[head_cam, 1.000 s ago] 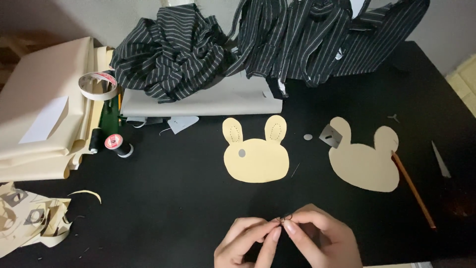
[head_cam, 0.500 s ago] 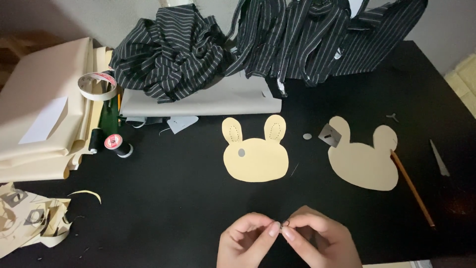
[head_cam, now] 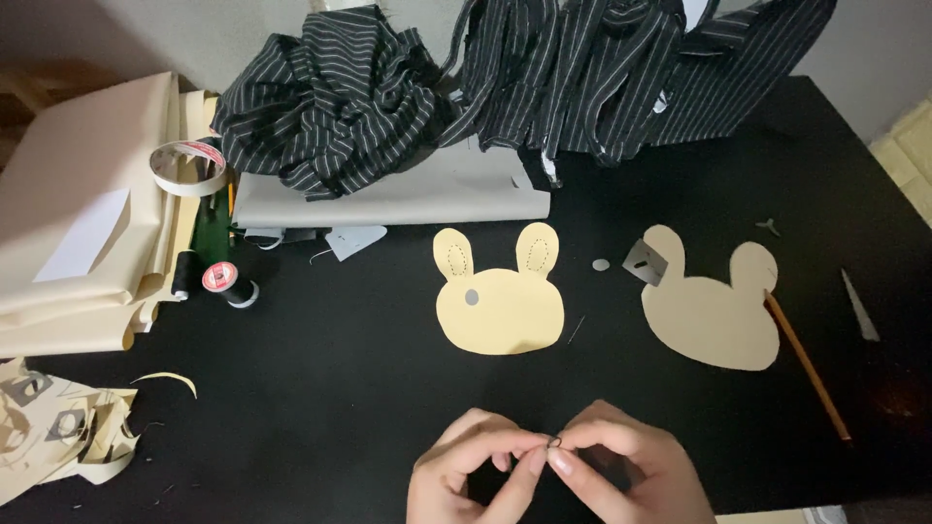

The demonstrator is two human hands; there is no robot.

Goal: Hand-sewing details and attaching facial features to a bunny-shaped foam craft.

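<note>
my hands: 2 (head_cam: 466, 475) (head_cam: 631, 475) | bunny cutouts: 2 (head_cam: 500, 309) (head_cam: 714, 311) | thread spools: 2 (head_cam: 228, 283) (head_cam: 182, 275) | tape roll: 1 (head_cam: 187, 167) | pencil: 1 (head_cam: 806, 364) | grey dots: 2 (head_cam: 472, 298) (head_cam: 601, 264)

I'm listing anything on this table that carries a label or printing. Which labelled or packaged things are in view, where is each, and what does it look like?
Thread spool: left of the rabbit-shaped cutout, lying on the black table; black thread, round red-and-white end label.
Tape roll: upper left, on the stacked cream sheets; white ring, red print on its inner core.
White slip: on the same stack; blank rectangle.
No screens or signs.
</note>
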